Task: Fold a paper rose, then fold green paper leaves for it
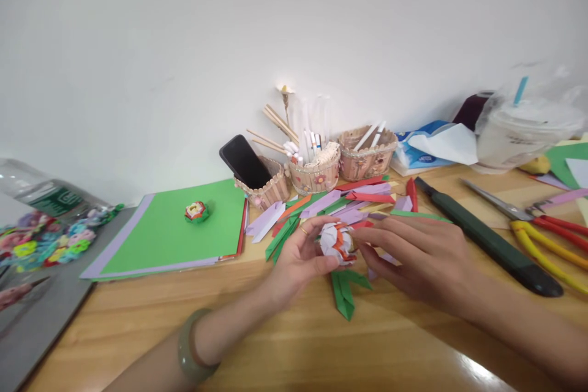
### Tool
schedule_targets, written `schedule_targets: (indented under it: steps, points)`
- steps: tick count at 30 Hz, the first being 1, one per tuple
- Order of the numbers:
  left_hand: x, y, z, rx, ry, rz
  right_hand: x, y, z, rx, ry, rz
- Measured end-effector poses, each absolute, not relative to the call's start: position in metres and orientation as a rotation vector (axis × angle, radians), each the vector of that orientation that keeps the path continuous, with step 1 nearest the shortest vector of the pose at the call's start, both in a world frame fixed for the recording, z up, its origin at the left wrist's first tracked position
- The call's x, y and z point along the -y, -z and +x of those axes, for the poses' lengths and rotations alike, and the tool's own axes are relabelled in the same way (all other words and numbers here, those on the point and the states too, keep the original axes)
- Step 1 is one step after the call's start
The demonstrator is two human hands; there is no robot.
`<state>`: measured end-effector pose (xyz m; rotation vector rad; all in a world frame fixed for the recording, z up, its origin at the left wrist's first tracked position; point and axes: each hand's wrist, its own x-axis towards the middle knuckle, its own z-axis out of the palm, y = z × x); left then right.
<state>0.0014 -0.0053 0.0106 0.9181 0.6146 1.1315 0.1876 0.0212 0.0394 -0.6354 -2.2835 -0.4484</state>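
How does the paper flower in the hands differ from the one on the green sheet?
The held flower shows mostly pale petals; the resting flower has a green outer edge. The held flower is in the left hand, while the resting flower lies on the green sheet. Both are multicoloured.

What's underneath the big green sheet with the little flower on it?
Lilac paper shows along the left edge of the green sheet, and red paper at its right. Anything else beneath is covered.
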Motion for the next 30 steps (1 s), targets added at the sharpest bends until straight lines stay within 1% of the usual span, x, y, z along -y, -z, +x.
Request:
schedule_targets:
  steps: [3, 9, 15, 22, 24, 28, 30]
  points:
    - [0.005, -0.008, 0.001, -0.644, -1.168, 0.979, -0.018, -0.041, 0.186, 2.246, 0.360, -0.708]
    - [0.005, -0.004, 0.001, -0.689, -1.282, 1.124, -0.012, -0.045, 0.178, 2.139, -0.150, -0.757]
    - [0.007, -0.003, 0.002, -0.718, -1.356, 1.210, -0.009, -0.050, 0.175, 2.062, -0.422, -0.845]
    - [0.009, -0.004, 0.002, -0.747, -1.407, 1.302, -0.008, -0.053, 0.173, 1.892, -0.931, -1.006]
    - [0.010, -0.005, 0.002, -0.735, -1.404, 1.336, -0.008, -0.053, 0.172, 1.862, -1.007, -0.998]
    - [0.012, -0.006, 0.002, -0.692, -1.403, 1.380, -0.008, -0.054, 0.171, 1.805, -1.045, -0.992]
    - [0.012, -0.006, 0.002, -0.698, -1.406, 1.394, -0.009, -0.054, 0.171, 1.768, -1.143, -0.977]
